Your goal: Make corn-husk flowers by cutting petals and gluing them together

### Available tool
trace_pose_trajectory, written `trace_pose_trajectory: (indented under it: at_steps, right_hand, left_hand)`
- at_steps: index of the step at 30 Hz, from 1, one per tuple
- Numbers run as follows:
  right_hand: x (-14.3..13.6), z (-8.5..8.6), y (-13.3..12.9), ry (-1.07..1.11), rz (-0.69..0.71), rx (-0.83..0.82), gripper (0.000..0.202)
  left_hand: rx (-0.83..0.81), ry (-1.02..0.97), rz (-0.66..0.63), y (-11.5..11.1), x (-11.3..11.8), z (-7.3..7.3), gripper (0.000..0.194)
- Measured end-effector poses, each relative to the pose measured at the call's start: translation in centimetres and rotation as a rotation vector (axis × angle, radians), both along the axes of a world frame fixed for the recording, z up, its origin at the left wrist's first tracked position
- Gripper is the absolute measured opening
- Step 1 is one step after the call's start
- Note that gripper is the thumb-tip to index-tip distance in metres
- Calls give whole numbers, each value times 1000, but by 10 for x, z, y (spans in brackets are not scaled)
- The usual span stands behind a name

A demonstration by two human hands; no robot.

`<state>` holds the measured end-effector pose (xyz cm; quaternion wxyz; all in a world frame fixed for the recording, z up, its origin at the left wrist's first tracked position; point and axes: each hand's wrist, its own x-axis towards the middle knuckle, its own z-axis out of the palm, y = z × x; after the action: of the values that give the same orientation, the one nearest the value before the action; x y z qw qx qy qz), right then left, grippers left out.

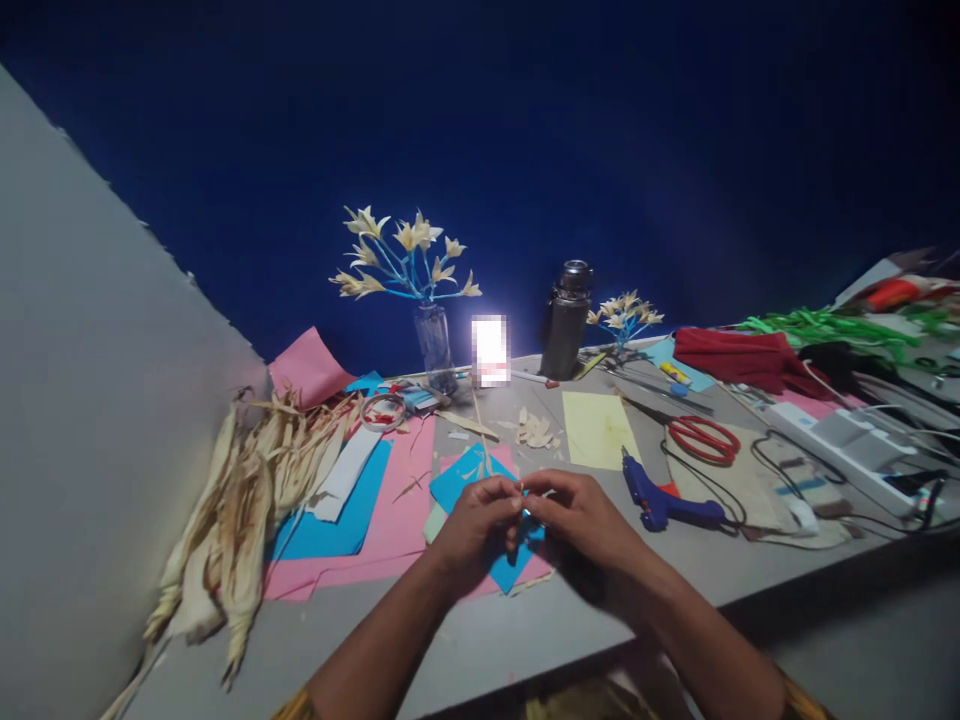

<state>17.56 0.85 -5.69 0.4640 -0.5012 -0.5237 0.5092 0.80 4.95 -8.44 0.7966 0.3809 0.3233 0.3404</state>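
Note:
My left hand [480, 515] and my right hand [581, 515] meet over the table, thumbs and fingertips pinched together. What they pinch is small and mostly covered by the fingers, so I cannot make it out. Beneath them lies a blue paper sheet [510, 575], set at an angle over pink paper. A thin pale stick [481, 430] rises just beyond my left fingers; whether that hand holds it I cannot tell. Farther off sits a small pile of cut cream husk petals [536, 430], beside a pale yellow paper [600, 428].
On the right are a blue glue gun [664, 500], red-handled scissors [703, 440] and a white power strip [847, 455]. Dried corn husks [240, 510] heap up at left. A glass vase [433, 345] of husk flowers, a bright light [490, 348] and a dark flask [566, 325] stand behind.

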Motion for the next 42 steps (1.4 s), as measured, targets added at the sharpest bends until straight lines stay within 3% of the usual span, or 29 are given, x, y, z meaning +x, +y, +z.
trace_pose_trajectory:
  at_steps: [5, 14, 19, 21, 24, 27, 30, 35, 39, 42]
  right_hand:
    - [-2, -10, 6, 13, -86, -10, 24]
    - [-8, -25, 5, 234, -279, -122, 33]
    - [14, -12, -15, -63, -167, -74, 20]
    - [33, -8, -32, -283, -123, -27, 14]
    - [72, -13, -56, -674, -197, 123, 14]
    - [116, -28, -70, -1113, -340, 247, 46]
    - [145, -41, -69, -1403, -284, 229, 64]
    - [153, -42, -52, -1524, -156, 119, 51]
    - [152, -40, -46, -1487, -182, 113, 40]
    - [153, -45, -48, -1412, -234, 215, 40]
  left_hand:
    - [18, 10, -34, 2, 2, -4, 24]
    - [112, 199, -54, 5, 1, -3, 31]
    - [141, 225, 36, 12, -2, -6, 25]
    - [162, 243, 91, 16, -3, -7, 24]
    - [185, 267, 167, 22, -4, -9, 26]
    - [199, 283, 209, 23, -4, -10, 28]
    - [237, 317, 201, 23, -3, -9, 27]
    - [294, 371, 182, 21, 1, 0, 28]
    - [317, 393, 218, 20, 1, 4, 27]
    - [369, 477, 238, 21, -2, 3, 24]
